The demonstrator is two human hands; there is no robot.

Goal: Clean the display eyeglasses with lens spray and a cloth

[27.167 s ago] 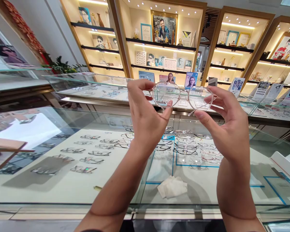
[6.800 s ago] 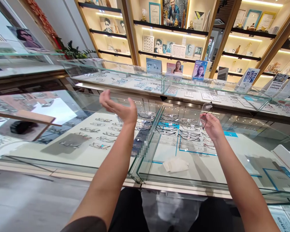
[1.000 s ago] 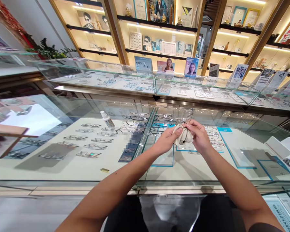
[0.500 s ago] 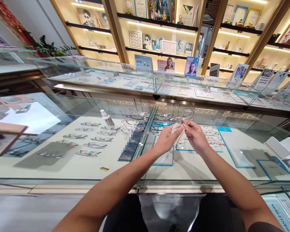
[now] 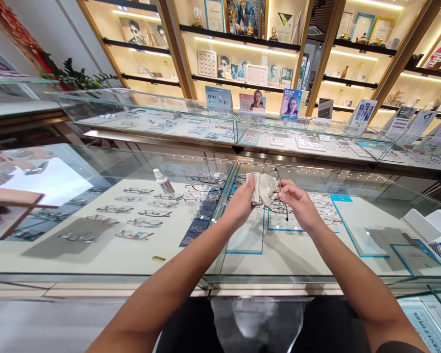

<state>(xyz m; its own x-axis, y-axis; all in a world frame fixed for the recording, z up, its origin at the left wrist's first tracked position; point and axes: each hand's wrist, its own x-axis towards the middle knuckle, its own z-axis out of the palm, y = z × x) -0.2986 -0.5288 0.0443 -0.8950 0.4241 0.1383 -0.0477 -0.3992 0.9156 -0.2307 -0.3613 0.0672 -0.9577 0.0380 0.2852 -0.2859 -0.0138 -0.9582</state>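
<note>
My left hand (image 5: 241,202) grips a crumpled whitish cloth (image 5: 262,188) over the glass display counter. The cloth is folded against a pair of thin-framed glasses (image 5: 278,177) and hides much of them. My right hand (image 5: 297,201) pinches the glasses at their right side, with a dark temple arm hanging below the fingers. To the left, a small white spray bottle (image 5: 163,182) stands on the counter glass. Several rows of eyeglasses (image 5: 155,213) lie beneath the glass.
A mirror (image 5: 53,174) lies at the left beside a wooden-edged board (image 5: 12,195). White boxes (image 5: 440,223) sit at the right edge. Another glass counter (image 5: 191,117) with upright cards crosses behind, before lit shelves. A small gold label (image 5: 158,259) is near the front.
The cloth has opened out and now covers part of the glasses. My left hand has shifted slightly left, and the glasses have turned, with one temple arm now pointing down.
</note>
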